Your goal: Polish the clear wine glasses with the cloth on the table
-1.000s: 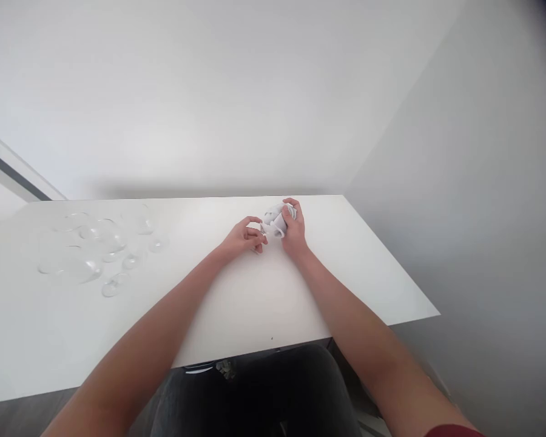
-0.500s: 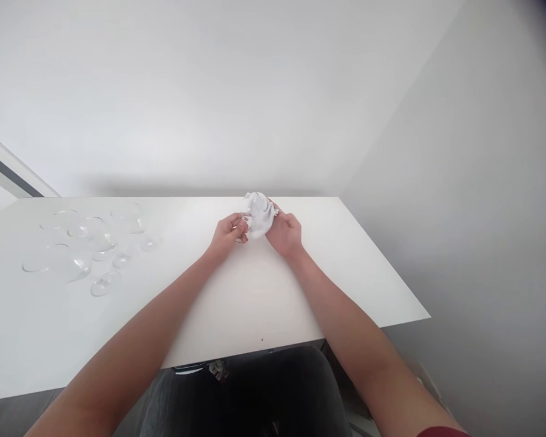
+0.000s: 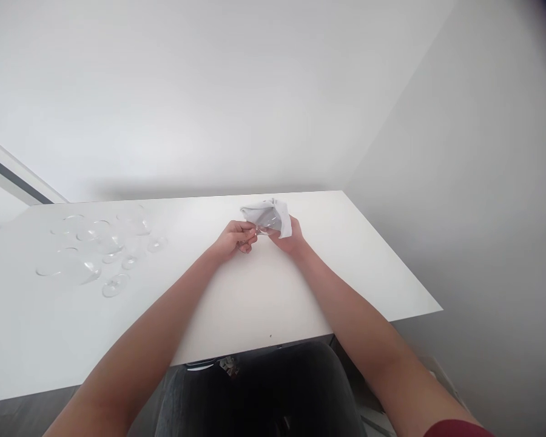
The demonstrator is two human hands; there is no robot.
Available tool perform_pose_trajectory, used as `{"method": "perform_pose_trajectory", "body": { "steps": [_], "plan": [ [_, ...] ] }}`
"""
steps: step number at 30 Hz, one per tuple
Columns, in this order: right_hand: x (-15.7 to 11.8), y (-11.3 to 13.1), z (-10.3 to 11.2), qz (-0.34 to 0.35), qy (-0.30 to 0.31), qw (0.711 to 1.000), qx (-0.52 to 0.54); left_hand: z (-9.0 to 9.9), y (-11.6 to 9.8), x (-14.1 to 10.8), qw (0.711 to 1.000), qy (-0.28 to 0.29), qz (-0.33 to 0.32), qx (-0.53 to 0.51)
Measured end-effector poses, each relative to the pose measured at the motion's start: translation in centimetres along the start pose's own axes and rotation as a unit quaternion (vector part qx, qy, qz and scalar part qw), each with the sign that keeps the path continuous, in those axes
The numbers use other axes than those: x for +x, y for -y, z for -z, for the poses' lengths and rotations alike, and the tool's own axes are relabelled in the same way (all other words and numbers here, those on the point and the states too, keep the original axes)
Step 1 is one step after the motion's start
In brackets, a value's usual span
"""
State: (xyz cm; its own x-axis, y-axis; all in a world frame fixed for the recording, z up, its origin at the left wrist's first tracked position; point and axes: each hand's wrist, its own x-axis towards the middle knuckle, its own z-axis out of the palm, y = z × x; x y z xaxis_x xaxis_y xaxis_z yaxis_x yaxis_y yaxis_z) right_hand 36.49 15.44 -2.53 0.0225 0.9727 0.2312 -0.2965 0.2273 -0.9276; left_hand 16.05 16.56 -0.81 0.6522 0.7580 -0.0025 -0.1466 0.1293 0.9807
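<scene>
Above the far middle of the table, my left hand [image 3: 235, 240] pinches the stem end of a clear wine glass [image 3: 269, 221], which is tilted on its side. A white cloth [image 3: 257, 212] is draped round the far and right sides of the glass bowl. My right hand [image 3: 293, 237] grips the cloth against the bowl from the right; most of its fingers are hidden behind the cloth and glass.
Several clear stemmed glasses [image 3: 97, 237] stand close together on the left of the white table [image 3: 250, 297]. A wall [image 3: 209, 97] runs behind the table's far edge. A dark chair seat [image 3: 264, 394] is below the near edge.
The cloth has opened out from a bunched shape, so the glass bowl now shows. The glass has turned, and both hands have shifted slightly. The view has swung a little left.
</scene>
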Motion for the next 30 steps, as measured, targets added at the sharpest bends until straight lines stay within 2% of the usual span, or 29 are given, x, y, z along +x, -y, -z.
{"method": "perform_pose_trajectory", "body": {
  "steps": [3, 5, 7, 10, 12, 14, 18, 22, 26, 28, 30],
  "plan": [
    [0.2, 0.4, 0.1, 0.017, -0.012, 0.999, 0.046, 0.0, 0.3, 0.3, 0.998, -0.056, -0.036, 0.003],
    [0.3, 0.9, 0.1, 0.017, 0.0, 0.996, 0.09, 0.0, 0.4, 0.3, 0.996, -0.069, -0.048, 0.009],
    [0.4, 1.2, 0.3, -0.011, 0.048, 0.993, 0.105, 0.2, 0.5, 0.2, 0.998, -0.046, -0.039, 0.013],
    [0.4, 1.4, 0.9, -0.058, 0.151, 0.983, 0.087, 0.3, 0.2, -0.3, 0.999, 0.019, -0.015, 0.028],
    [0.4, 1.4, 1.3, -0.048, 0.167, 0.983, 0.06, 0.3, 0.1, -0.4, 0.998, 0.03, -0.019, 0.051],
    [0.6, 1.2, 1.6, -0.005, 0.125, 0.992, 0.017, 0.3, 0.2, -0.4, 0.996, -0.001, -0.043, 0.079],
    [1.0, 0.5, 1.4, 0.064, 0.018, 0.997, -0.034, 0.0, 0.7, -0.2, 0.98, -0.105, -0.089, 0.146],
    [1.7, 0.0, 1.2, 0.049, -0.042, 0.998, 0.0, -0.1, 0.9, 0.1, 0.965, -0.17, -0.088, 0.178],
    [2.1, 0.0, 1.4, 0.08, -0.145, 0.983, 0.086, 0.4, 0.9, 0.5, 0.951, -0.247, -0.144, 0.12],
    [1.9, 0.0, 0.9, 0.079, -0.12, 0.985, 0.1, 0.5, 0.8, 0.7, 0.941, -0.279, -0.164, 0.102],
    [1.5, 0.0, 0.0, 0.052, -0.041, 0.993, 0.1, 0.2, 0.8, 0.7, 0.944, -0.263, -0.157, 0.12]
  ]
}}
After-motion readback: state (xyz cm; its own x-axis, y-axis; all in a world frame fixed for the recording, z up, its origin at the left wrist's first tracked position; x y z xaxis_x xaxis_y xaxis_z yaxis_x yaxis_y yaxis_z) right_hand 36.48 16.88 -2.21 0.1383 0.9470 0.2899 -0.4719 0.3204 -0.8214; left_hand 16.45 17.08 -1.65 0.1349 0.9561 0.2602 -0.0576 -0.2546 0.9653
